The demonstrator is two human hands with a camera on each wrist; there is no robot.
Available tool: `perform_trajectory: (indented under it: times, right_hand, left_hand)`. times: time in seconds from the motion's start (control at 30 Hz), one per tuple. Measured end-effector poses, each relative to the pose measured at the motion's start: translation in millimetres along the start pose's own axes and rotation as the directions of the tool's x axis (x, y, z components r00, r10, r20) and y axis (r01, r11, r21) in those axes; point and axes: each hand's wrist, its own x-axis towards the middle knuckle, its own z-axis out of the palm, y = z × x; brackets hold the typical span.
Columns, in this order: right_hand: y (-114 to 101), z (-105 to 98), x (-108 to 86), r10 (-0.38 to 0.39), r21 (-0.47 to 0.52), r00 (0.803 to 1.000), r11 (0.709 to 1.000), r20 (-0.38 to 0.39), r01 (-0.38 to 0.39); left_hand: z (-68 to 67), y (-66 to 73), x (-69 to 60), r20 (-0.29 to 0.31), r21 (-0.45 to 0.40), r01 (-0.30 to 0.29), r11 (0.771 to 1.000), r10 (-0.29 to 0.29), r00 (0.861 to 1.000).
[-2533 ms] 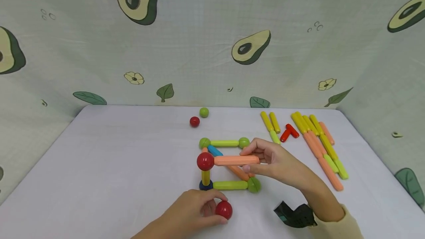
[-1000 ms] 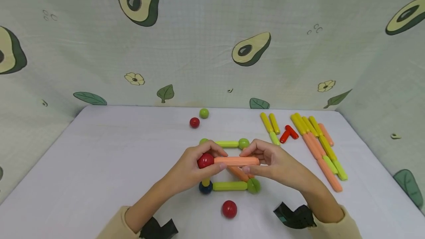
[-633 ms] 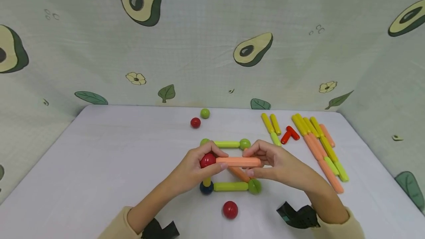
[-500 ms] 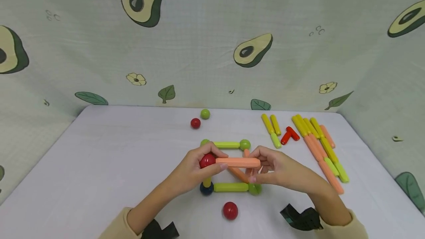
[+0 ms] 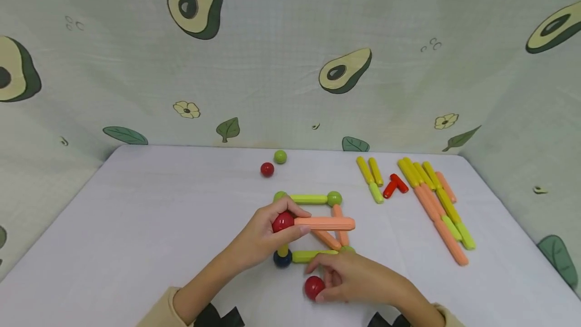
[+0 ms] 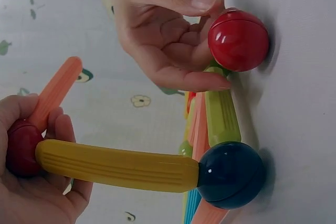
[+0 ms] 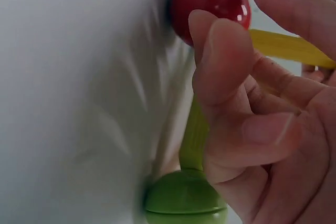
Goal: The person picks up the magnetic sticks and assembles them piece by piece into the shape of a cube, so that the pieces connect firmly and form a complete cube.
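My left hand [image 5: 268, 226] grips a red ball [image 5: 283, 221], its thumb and fingers also around the near end of a salmon stick [image 5: 333, 223] that points right from it. A yellow stick [image 6: 118, 165] runs down from that ball to a dark blue ball [image 6: 231, 175] on the table. My right hand [image 5: 358, 279] is beside a loose red ball [image 5: 314, 288] on the table, thumb and fingers spread about it; whether they touch it is unclear. Behind lies a frame of light green sticks [image 5: 308, 199], salmon sticks and green balls [image 5: 334, 198], partly hidden.
A small red ball [image 5: 267, 169] and a green ball [image 5: 280, 156] lie at the back of the table [image 5: 159, 216]. On the right are red short sticks [image 5: 396, 185], yellow sticks [image 5: 365, 169] and rows of salmon sticks [image 5: 451, 241]. A patterned cloth [image 5: 272, 64] hangs behind.
The left hand put the loose red ball down on the table and took hold of the upper red ball. The right hand let go of the salmon stick and moved down to the loose ball.
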Motion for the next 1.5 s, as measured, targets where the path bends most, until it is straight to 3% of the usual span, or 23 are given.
perform_trajectory:
  times: [0.1,0.37,0.6,0.73,0.9,1.1,1.2,1.37,1.5]
  right_hand:
    - [-1.6,5.6,1.7,-0.019,-0.045,1.0,0.999,-0.008,0.019]
    - [-17.5,5.8,0.2,0.014,-0.029,1.0,0.999,-0.007,-0.015]
    - [-51.5,-28.0,-17.0,-0.021,0.049,0.993,0.998,-0.115,0.027]
    - [-72.6,-51.2,-36.0,0.015,0.106,0.975,0.994,-0.224,0.009]
    - [-74.7,-70.6,-55.8,0.044,0.105,0.946,0.994,-0.321,-0.011]
    - [-74.0,-79.7,-68.9,0.023,0.078,0.9,0.997,-0.434,0.012]
    - [-77.0,-77.9,-69.3,0.027,0.083,0.887,0.996,-0.461,0.012]
    - [-80.7,-74.5,-69.0,0.049,0.083,0.878,0.996,-0.475,-0.011]
    - [-77.7,-75.8,-71.3,0.023,0.08,0.888,0.997,-0.459,0.016]
  left_hand:
    - [0.3,-0.6,-0.3,-0.002,0.0,0.004,1.0,-0.004,1.0]
    - [-1.6,-0.5,-0.3,-0.005,-0.01,0.014,1.0,-0.014,1.0]
    - [-1.8,0.0,0.8,0.001,-0.004,0.011,1.0,-0.011,1.0]
    - [-1.5,-0.2,1.0,-0.001,0.008,0.007,1.0,-0.007,1.0]
    - [-1.8,-0.6,0.4,-0.002,0.013,0.008,1.0,-0.008,1.0]
    - [-2.2,-0.8,-0.4,-0.005,0.012,0.018,1.0,-0.018,1.0]
    - [-2.2,-0.7,-0.4,-0.003,0.002,0.012,1.0,-0.012,1.0]
    - [-2.1,-0.4,0.0,-0.003,-0.006,0.005,1.0,-0.005,1.0]
    - [-1.0,-0.4,-0.2,-0.002,-0.013,0.013,1.0,-0.013,1.0]
